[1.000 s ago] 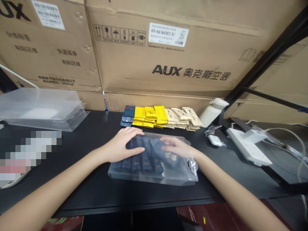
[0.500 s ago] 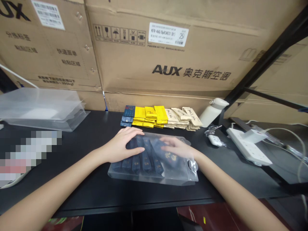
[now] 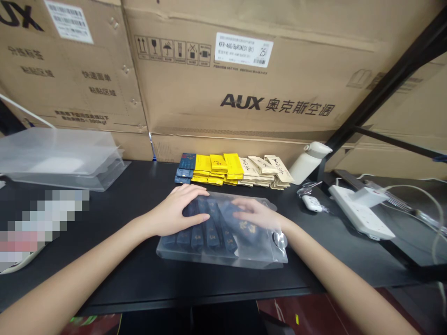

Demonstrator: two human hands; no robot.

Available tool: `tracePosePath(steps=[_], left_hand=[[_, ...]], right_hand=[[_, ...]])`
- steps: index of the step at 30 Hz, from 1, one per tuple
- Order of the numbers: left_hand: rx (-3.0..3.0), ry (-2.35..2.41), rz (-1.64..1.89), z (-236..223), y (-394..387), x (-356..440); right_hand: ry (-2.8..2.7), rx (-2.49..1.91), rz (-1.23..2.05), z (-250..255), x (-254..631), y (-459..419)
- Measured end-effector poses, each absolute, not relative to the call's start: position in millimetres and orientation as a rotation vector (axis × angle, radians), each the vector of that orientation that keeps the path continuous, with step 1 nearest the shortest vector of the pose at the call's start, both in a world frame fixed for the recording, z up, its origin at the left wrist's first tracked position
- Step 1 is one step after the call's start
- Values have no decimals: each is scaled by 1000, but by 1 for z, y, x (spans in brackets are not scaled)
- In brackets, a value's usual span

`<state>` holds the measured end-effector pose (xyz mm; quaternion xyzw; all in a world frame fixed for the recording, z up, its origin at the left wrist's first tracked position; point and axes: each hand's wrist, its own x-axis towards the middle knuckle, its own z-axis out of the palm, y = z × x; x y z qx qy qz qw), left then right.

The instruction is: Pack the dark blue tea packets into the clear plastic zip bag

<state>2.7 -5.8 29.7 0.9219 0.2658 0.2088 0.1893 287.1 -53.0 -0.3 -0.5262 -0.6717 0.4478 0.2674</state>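
- Dark blue rectangular packets (image 3: 212, 236) inside a translucent plastic bag (image 3: 256, 256) on the black table (image 3: 134, 277) are being partly covered by the left hand (image 3: 178, 211), thumb spread from fingers.
- The right hand (image 3: 256, 214), inside the bag, is being blurred by its plastic; whether a packet is being pinched cannot be told.
- Hands and bag are being kept as in the earlier frame.
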Motion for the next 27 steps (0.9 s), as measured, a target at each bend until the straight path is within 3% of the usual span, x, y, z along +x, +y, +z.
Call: tracePosePath(steps=[27], left_hand=[[2580, 760, 597, 30, -7, 3]], right_hand=[[-1809, -1416, 1167, -3, 288, -52]])
